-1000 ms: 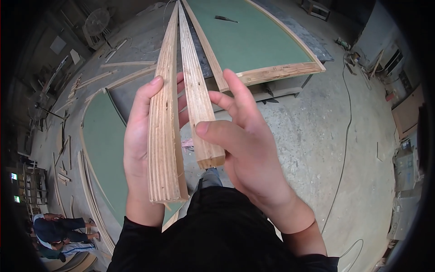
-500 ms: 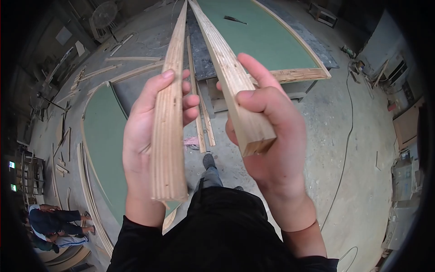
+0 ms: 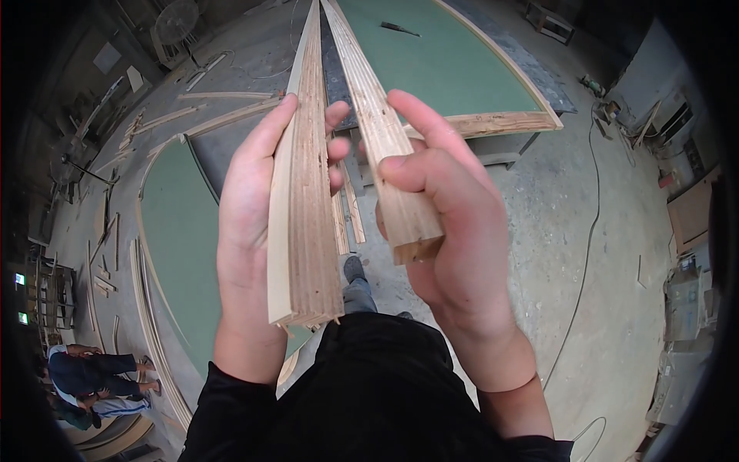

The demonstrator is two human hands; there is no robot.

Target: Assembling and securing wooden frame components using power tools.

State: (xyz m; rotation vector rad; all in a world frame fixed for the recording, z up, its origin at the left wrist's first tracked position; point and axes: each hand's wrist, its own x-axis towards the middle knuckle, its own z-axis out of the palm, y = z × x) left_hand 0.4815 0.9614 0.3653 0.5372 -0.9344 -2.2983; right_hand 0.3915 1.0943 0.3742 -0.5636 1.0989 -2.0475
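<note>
Two long strips of layered wood stretch away from me and draw close together at their far ends. My left hand [image 3: 250,185] is closed round the left wooden strip [image 3: 312,208], its thumb along the outer side and fingertips showing past the inner edge. A rough, splintered near end and two long faces of that strip are visible. My right hand [image 3: 462,192] grips the right wooden strip [image 3: 385,131] close to its near end, thumb on top and index finger extended along its side. A gap separates the two strips between my hands.
Ahead stands a table with a green wood-edged panel [image 3: 439,69] and a dark brush-like tool [image 3: 400,29] on it. Another green panel [image 3: 173,223] lies left. Loose wood strips [image 3: 223,96], a cable [image 3: 593,254] and a fan [image 3: 177,21] are around; people [image 3: 92,377] are at lower left.
The left strip has turned in my left hand, showing a pale side face, and its near end has shifted right and up. My right hand and its strip have moved slightly left.
</note>
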